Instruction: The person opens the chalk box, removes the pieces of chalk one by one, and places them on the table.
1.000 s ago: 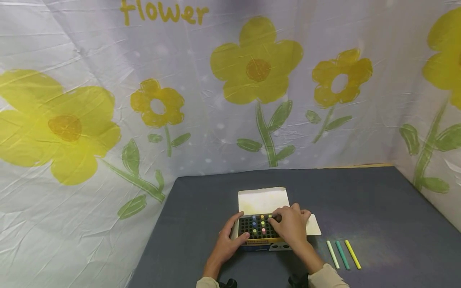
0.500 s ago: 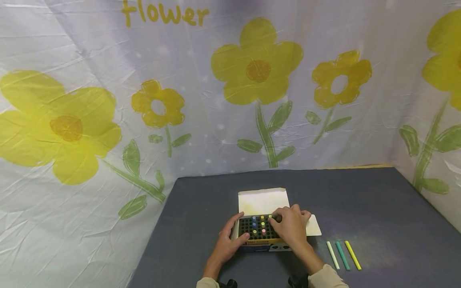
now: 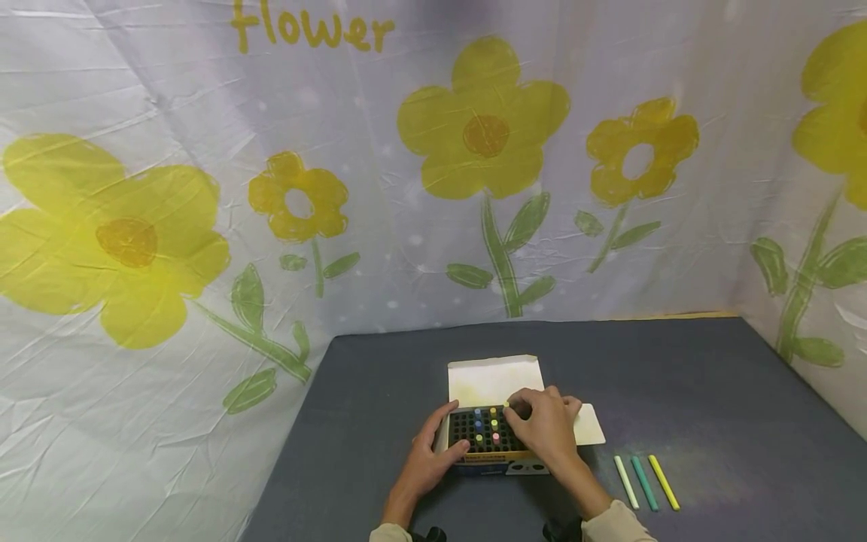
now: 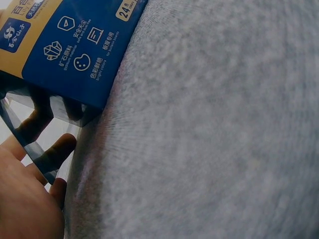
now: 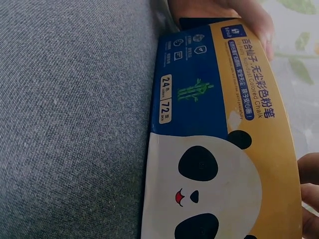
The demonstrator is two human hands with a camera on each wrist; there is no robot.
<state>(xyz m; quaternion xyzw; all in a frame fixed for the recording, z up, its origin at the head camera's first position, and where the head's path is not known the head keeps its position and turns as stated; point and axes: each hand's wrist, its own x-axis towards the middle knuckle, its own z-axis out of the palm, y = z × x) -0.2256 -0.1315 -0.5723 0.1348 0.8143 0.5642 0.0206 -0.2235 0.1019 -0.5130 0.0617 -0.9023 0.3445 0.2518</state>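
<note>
A chalk box (image 3: 491, 455) with a blue, yellow and panda-printed front lies with its lid folded back on the table. Its black holed insert (image 3: 463, 427) holds several coloured chalk sticks, among them a blue chalk (image 3: 478, 424) and a pink chalk (image 3: 496, 437). My left hand (image 3: 428, 458) grips the box at its left end, thumb over the front edge. At the back right of the insert, my right hand (image 3: 542, 425) pinches a yellow chalk stick, mostly hidden by the fingers. In the right wrist view only some right fingers (image 5: 310, 184) show, beyond the box.
To the right of the box, a white chalk (image 3: 626, 482), a green chalk (image 3: 644, 483) and a yellow chalk (image 3: 664, 482) lie side by side on the dark table (image 3: 731, 421). A flower-printed curtain (image 3: 379, 263) hangs behind. A white side flap (image 3: 589, 425) sticks out right.
My right hand has shifted slightly left and back, and the yellow chalk tip at its fingers sits a little higher. The left hand and box stay put.
</note>
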